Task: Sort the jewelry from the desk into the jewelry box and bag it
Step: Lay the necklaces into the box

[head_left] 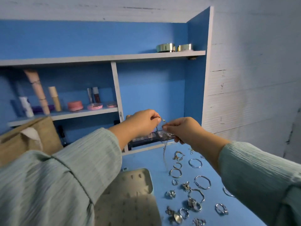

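Both my hands are raised over the blue desk (156, 162) and hold a thin silver chain (164, 154) between them. My left hand (143, 123) pinches one end near the clasp, and my right hand (182, 128) pinches the other end. The chain hangs down in a loop toward the desk. An open jewelry box (130, 193) with a grey perforated insert lies below my left sleeve. Several silver rings and bracelets (192, 190) are spread over the desk to the right of the box.
A brown paper bag (29, 137) stands at the left. Behind my hands lies a dark clear-lidded case (151, 139) at the shelf unit's foot. Cosmetic tubes and pink jars (75, 106) fill the lower shelf; two gold tins (174, 47) sit on the upper one.
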{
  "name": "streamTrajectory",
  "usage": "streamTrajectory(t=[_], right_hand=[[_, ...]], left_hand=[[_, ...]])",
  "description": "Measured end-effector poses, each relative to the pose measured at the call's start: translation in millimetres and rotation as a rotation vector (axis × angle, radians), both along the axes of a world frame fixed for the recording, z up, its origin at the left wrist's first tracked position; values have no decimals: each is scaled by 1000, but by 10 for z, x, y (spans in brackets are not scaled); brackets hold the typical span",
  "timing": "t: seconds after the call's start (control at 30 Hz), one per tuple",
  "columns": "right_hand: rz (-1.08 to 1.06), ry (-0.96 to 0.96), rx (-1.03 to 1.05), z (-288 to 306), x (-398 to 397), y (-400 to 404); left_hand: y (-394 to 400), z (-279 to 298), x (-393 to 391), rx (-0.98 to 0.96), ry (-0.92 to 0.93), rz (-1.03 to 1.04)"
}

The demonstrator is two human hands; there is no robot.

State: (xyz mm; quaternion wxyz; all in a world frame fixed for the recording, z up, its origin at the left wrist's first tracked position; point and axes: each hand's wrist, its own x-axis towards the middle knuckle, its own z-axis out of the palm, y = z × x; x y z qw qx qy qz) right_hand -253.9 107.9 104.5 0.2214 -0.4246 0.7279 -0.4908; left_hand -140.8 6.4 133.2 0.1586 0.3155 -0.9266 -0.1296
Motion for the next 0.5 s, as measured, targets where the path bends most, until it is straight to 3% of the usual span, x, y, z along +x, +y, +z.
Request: streamTrajectory(t=[0.33,0.5], right_hand=[[-47,38,-108,508,396,273],[-67,10,-156,629,514,461]], left_hand=[[447,430,427,220,389,-14],[661,543,608,481,499,-17]])
